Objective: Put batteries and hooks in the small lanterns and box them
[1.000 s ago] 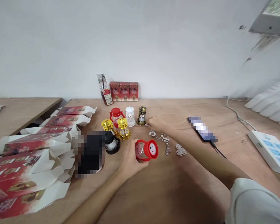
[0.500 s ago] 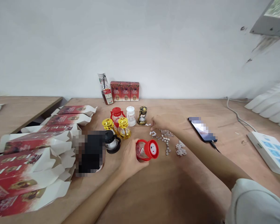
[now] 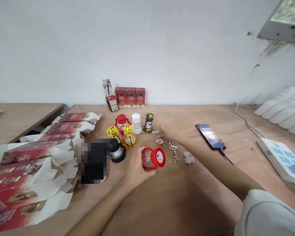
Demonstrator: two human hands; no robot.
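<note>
My left hand (image 3: pixel 135 168) is closed around a small red lantern (image 3: pixel 147 159) with a clear body. The lantern lies tilted, its underside turned up to the right, showing a white disc with small dark marks. Further out, my right hand (image 3: pixel 170 130) is low over the table with its fingers curled together; what they hold, if anything, is hidden. Two small white pieces (image 3: pixel 155 131) lie left of its fingertips. Just below it are several white plastic bits (image 3: pixel 159 141), small metal parts (image 3: pixel 173 142) and round button cells (image 3: pixel 174 154). Another pile of white pieces (image 3: pixel 188 157) lies to the right.
Standing lanterns are grouped at left centre: gold (image 3: pixel 129 136), black (image 3: pixel 116 150), red (image 3: pixel 122 123), white (image 3: pixel 136 124) and bronze (image 3: pixel 148 123). Red boxes (image 3: pixel 130 97) and a bottle (image 3: pixel 111 100) are behind. Open cartons (image 3: pixel 27 183) fill the left; a phone (image 3: pixel 211 137) and power strip (image 3: pixel 281 160) lie right.
My right hand has drawn back slightly to the right from beside the bronze lantern, and small white pieces now show on the table there. My left hand keeps holding the red lantern.
</note>
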